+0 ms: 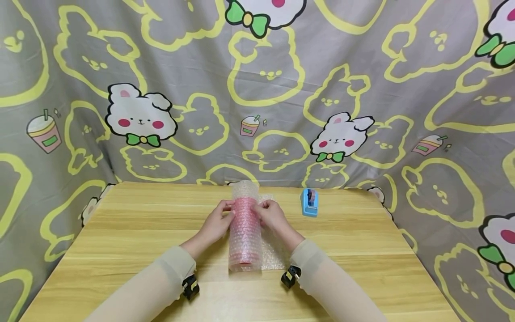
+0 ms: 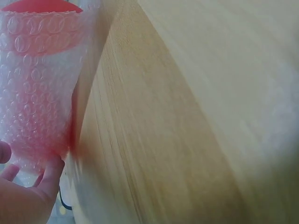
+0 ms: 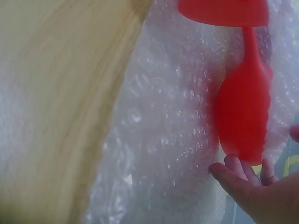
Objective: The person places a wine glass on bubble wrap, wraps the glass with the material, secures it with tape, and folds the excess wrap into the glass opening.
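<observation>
Bubble wrap (image 1: 245, 241) in both hands, rolled round a red goblet (image 3: 245, 112). Left hand (image 1: 215, 223): thumb and fingers curled on the roll's left side. Right hand (image 1: 275, 217): same on the right side, gripping the wrap (thumb mostly cut off in the right wrist view). Both clamped on one roll, facing each other across it, closer to its far end.

Goblet is inside the wrap, between the hands: bowl by the right fingertips, then stem, then broad base toward the person. Long axis points away from the person. Main relation: loose flap (image 1: 275, 257) extends right of the roll, below the right forearm, so the right hand is nearer it.

Roll is on or just above the desk (image 1: 354, 268) (can't tell if the far end tilts up). Farther out, right of the right hand: light-blue tape dispenser (image 1: 310, 203), tape loaded, untouched, near the far edge. Beyond: gray rabbit-print curtain (image 1: 201, 67), back and both sides.
</observation>
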`<state>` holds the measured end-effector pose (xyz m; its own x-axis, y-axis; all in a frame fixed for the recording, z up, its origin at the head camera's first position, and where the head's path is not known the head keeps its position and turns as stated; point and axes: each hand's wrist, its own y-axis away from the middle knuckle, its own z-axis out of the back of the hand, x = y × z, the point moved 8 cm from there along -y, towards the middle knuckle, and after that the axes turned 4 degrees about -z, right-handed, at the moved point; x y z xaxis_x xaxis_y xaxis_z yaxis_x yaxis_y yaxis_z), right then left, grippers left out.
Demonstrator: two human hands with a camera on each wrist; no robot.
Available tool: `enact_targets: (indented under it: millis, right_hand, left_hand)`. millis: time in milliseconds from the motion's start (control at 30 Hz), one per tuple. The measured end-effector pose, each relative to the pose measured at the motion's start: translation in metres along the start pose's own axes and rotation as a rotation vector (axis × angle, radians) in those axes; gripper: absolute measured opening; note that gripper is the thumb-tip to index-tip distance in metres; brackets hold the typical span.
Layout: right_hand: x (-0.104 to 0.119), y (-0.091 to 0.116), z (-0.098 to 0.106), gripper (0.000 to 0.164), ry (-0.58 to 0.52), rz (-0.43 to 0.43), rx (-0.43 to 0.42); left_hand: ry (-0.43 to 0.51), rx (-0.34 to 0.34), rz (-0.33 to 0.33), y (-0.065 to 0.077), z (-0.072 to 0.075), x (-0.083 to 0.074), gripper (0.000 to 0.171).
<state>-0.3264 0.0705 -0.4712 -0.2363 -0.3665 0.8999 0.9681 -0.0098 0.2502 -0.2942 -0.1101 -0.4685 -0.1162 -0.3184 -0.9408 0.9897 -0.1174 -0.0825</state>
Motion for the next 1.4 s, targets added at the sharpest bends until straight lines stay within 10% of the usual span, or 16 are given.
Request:
enact_targets:
  millis: [1100,1400]
  right_hand:
    - [-0.007,-0.001,0.003,0.025,-0.052,-0.005,0.015]
    - [-0.008,0.000,0.001,0.022,-0.084,-0.017,0.025]
  left_hand:
    - [-0.118,-0.032,-0.106,-0.002,0.000,-0.013,0.034]
    - [-0.077,-0.002,-0.038,0.000,-0.001,-0.008,0.046]
